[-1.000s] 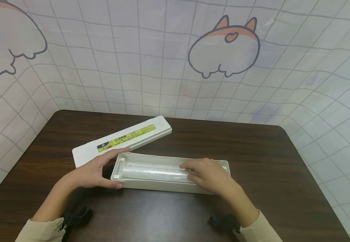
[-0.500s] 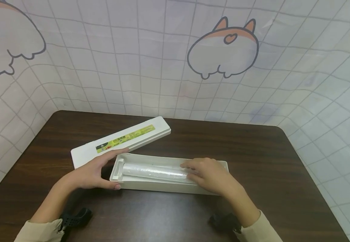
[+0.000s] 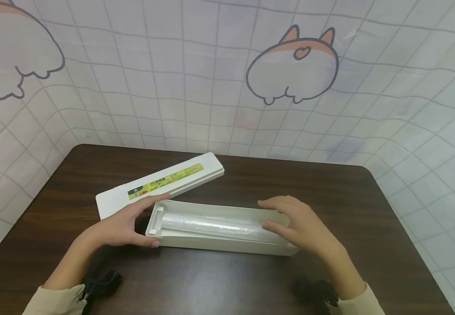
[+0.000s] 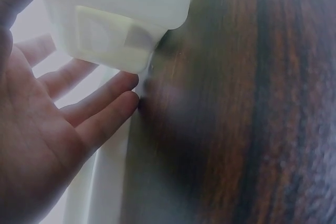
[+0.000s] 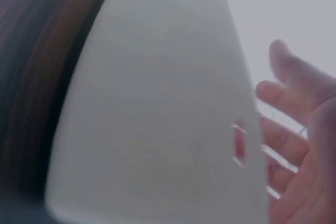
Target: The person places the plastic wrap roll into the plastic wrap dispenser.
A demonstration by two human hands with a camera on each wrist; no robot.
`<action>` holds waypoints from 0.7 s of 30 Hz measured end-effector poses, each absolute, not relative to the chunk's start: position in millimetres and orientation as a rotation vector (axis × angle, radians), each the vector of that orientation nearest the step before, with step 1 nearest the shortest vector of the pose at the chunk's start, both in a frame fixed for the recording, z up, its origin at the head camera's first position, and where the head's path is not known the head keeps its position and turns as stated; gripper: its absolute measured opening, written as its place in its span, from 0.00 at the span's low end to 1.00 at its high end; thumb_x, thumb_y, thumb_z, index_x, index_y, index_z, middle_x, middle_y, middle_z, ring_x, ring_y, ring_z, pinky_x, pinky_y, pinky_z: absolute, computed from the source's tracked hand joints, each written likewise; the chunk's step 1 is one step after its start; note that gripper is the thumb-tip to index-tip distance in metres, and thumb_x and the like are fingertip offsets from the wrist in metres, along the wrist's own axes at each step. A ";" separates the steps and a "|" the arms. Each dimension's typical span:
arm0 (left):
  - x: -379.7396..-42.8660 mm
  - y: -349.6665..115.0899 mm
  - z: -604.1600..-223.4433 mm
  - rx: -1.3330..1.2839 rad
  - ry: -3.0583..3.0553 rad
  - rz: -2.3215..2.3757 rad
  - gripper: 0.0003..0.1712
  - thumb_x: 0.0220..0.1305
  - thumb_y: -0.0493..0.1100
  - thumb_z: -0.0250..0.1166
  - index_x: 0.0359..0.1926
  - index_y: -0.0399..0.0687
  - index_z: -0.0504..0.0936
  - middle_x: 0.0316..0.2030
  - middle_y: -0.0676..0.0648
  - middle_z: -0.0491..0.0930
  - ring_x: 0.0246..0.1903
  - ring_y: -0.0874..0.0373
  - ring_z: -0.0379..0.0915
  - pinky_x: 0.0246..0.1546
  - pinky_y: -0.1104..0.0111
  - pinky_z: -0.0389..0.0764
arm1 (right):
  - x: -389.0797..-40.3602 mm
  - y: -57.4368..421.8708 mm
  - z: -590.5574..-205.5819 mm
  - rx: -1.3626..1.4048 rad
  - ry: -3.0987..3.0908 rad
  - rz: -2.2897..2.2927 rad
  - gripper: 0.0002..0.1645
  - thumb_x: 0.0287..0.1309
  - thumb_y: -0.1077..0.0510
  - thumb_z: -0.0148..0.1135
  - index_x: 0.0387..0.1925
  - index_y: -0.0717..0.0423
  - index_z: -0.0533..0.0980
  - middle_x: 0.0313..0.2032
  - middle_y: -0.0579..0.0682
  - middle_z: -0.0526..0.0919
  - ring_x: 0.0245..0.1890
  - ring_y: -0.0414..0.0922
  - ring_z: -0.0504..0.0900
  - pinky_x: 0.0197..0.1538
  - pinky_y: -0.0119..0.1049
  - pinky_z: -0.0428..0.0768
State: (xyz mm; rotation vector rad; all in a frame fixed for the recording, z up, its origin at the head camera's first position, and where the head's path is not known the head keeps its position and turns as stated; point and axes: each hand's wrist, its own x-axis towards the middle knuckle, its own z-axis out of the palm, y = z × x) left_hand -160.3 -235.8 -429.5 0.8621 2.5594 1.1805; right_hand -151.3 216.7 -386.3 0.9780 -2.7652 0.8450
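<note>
A long white cling film box [image 3: 227,246] sits uncovered on the brown table, a clear roll of cling film [image 3: 211,224] lying inside it. My left hand [image 3: 123,225] spans the box's left end, thumb at the front wall and index finger at the back corner. In the left wrist view, the other fingers [image 4: 107,98] extend beneath and beside that end. Over the right end hovers my right hand [image 3: 303,225], thumb and fingers spread with nothing between them. The right wrist view shows this hand [image 5: 299,135] beside the box's wall [image 5: 157,98].
Behind the box, to the left, lies its white lid [image 3: 111,201] at an angle, bearing a green-yellow label [image 3: 166,180]. A grid-patterned cloth [image 3: 196,78] with cartoon animals surrounds the back and sides of the dark wood table [image 3: 329,188].
My right hand has lifted off the cling film roll and drawn back to the right, its fingers spreading. My left hand stays at the box's left end.
</note>
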 end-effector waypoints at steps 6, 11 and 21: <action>-160.4 -233.8 -429.4 0.870 2.551 1.185 0.58 0.47 0.57 0.80 0.76 0.59 0.59 0.71 0.52 0.63 0.67 0.53 0.60 0.60 0.44 0.67 | -153.3 236.8 -386.3 0.972 -2.825 0.812 0.41 0.53 0.37 0.72 0.67 0.41 0.72 0.63 0.38 0.75 0.65 0.43 0.71 0.62 0.51 0.72; -158.9 -234.6 -429.6 0.871 2.556 1.184 0.58 0.47 0.57 0.80 0.76 0.57 0.59 0.72 0.53 0.62 0.67 0.54 0.60 0.61 0.44 0.67 | -156.8 253.8 -386.1 0.964 -2.944 0.843 0.53 0.46 0.32 0.74 0.72 0.38 0.64 0.68 0.39 0.70 0.68 0.44 0.69 0.65 0.52 0.70; -157.5 -235.4 -429.7 0.878 2.537 1.205 0.57 0.48 0.56 0.79 0.76 0.62 0.59 0.71 0.49 0.63 0.67 0.51 0.61 0.60 0.42 0.67 | -163.4 286.0 -398.2 1.011 -2.992 1.182 0.70 0.34 0.46 0.85 0.77 0.36 0.53 0.69 0.49 0.71 0.71 0.56 0.64 0.63 0.67 0.64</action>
